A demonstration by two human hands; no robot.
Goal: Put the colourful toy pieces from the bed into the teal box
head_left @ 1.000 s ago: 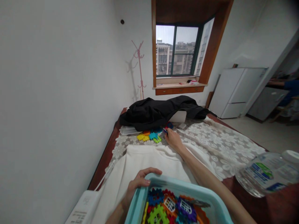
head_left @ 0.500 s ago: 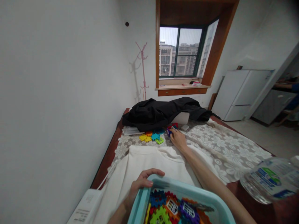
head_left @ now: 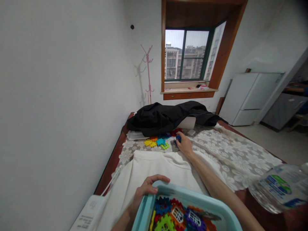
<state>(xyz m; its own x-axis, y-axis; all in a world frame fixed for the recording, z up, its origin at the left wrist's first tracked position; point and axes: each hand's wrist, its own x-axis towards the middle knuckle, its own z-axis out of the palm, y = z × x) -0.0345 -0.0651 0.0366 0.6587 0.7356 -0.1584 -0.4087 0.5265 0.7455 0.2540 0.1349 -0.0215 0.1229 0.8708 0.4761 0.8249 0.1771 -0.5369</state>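
Note:
My left hand (head_left: 150,187) is closed on the rim of a light blue plastic bin (head_left: 192,190) close to me. Colourful gear-edged plastic building pieces fill it, among them a green piece (head_left: 165,223) and a purple piece (head_left: 194,217) with a white window grid. Stretched forward over the table, my right hand (head_left: 184,144) has its fingers closed on a dark blue building piece (head_left: 178,138). Just left of it lie a yellow piece (head_left: 150,142), a light blue piece (head_left: 160,141) and a lime green piece (head_left: 165,146). A red piece (head_left: 176,131) is right behind the fingers.
A white garment (head_left: 161,163) is spread over the lace tablecloth (head_left: 231,150). Black cloth (head_left: 163,117) is heaped at the far edge, beside a clear plastic tray (head_left: 137,135). A large clear water bottle (head_left: 276,187) stands at right, a white box (head_left: 90,208) at left.
My right hand has shifted slightly and now grips a dark blue piece; the purple piece seen at its fingertips before no longer shows there. My left hand keeps its hold on the bin.

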